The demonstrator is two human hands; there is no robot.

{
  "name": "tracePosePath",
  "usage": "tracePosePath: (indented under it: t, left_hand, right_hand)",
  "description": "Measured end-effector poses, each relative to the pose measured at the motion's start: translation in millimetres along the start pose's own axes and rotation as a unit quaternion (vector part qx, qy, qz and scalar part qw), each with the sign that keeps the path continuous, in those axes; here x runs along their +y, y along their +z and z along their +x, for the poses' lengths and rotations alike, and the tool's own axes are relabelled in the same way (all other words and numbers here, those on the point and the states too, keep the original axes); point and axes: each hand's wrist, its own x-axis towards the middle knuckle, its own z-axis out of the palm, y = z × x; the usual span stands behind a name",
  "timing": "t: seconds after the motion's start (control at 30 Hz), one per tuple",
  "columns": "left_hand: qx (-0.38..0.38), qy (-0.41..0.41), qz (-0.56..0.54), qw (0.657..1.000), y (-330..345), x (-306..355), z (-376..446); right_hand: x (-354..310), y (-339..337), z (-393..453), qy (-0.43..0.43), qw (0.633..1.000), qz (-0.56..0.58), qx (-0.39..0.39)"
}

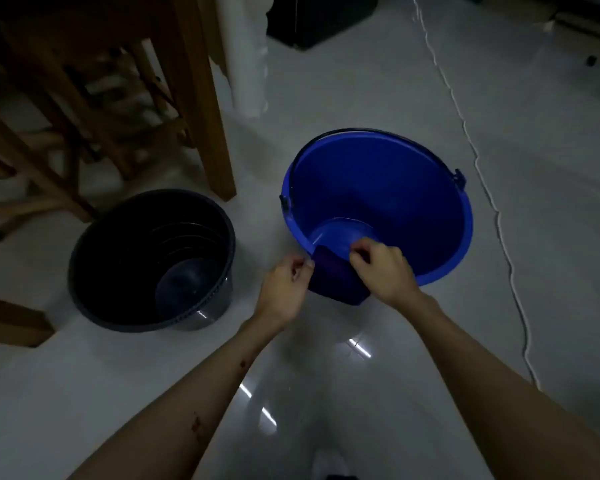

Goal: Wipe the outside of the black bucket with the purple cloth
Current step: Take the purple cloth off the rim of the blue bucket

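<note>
Far left: brown wooden chair legs (201, 98) stand on the glossy white tiled floor (326, 393).
Left: the round black plastic bucket (84, 271) sits upright and open on the floor, untouched.
Centre: the left hand (284, 289) pinches the near-left edge of the folded dark purple cloth (333, 282).
Right: the right hand (385, 268) pinches the cloth's top edge, draped over the near rim of the round blue plastic bucket (395, 188).
Far right: a white cord (499, 220) trails across the floor.
</note>
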Motion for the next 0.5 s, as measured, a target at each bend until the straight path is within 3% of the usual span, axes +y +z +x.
tracePosePath:
  t: [0.37,0.5]
  left_hand:
    - [-0.056,-0.022,-0.148,0.987,3.8,-20.6,-12.9]
    - [-0.032,-0.023,-0.199,0.979,0.5,-8.6,-18.9]
  right_hand:
    - [21.2,4.6,-7.7,-0.04,0.999,0.01,0.01]
    - [23.9,-1.2,-8.8,-0.049,0.999,0.018,-0.007]
